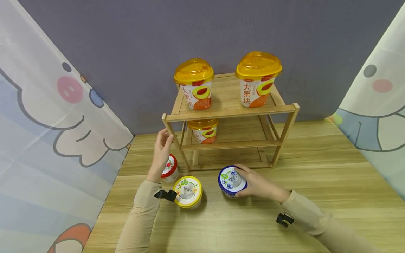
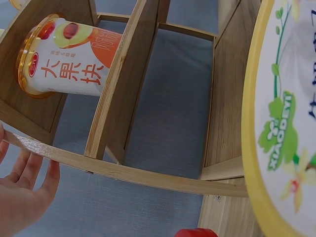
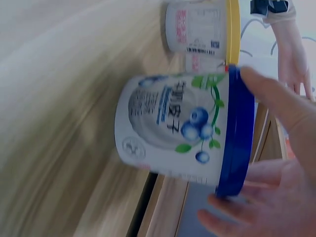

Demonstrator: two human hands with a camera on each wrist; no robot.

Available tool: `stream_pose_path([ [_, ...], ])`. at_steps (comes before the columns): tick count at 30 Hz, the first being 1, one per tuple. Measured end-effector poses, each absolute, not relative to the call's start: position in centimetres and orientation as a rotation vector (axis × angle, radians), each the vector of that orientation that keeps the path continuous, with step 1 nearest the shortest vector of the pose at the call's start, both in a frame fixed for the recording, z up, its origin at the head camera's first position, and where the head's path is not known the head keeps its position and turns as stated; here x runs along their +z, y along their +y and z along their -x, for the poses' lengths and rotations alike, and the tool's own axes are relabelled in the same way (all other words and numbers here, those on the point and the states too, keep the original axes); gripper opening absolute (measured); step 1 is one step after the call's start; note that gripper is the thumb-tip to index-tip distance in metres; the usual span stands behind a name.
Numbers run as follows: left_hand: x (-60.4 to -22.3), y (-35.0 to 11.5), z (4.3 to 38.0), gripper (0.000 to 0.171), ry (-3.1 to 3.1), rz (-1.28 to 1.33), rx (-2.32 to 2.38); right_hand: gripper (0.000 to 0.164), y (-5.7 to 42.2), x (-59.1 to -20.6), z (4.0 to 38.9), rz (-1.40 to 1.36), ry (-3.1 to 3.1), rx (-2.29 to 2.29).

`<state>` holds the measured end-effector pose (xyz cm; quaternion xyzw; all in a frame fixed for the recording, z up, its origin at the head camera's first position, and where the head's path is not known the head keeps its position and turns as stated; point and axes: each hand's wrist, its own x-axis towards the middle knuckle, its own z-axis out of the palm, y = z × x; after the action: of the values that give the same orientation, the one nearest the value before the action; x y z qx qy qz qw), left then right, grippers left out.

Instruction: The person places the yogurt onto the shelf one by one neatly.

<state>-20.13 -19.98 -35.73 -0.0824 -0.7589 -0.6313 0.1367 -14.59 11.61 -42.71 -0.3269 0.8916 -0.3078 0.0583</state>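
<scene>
My right hand (image 1: pixel 257 182) grips a white cup with a blue lid and blueberry print (image 1: pixel 232 180) by its rim, thumb on one side and fingers on the other. In the right wrist view, this cup (image 3: pixel 173 128) shows its printed side. My left hand (image 1: pixel 162 149) is at the left front post of a two-tier wooden rack (image 1: pixel 231 113), thumb and fingertips on either side of the post (image 2: pixel 69 159). Beside the left wrist stands a yellow-lidded cup (image 1: pixel 188 192). A red-lidded cup (image 1: pixel 171 168) sits behind the left forearm, partly hidden.
Two fruit cups with orange domed lids stand on the rack's top tier, one on the left (image 1: pixel 194 84) and one on the right (image 1: pixel 257 79). A third fruit cup (image 1: pixel 204 131) is on the lower tier. A grey wall (image 1: pixel 126 52) rises behind the wooden tabletop (image 1: pixel 332 182).
</scene>
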Motion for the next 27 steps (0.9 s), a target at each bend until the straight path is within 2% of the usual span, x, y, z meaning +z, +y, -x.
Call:
stream_pose_path([
  [27,-35.7,-19.9,20.1,0.032,-2.182,0.245,-1.846,0.089,9.5,-43.9,12.3,0.585,3.077,-1.000],
])
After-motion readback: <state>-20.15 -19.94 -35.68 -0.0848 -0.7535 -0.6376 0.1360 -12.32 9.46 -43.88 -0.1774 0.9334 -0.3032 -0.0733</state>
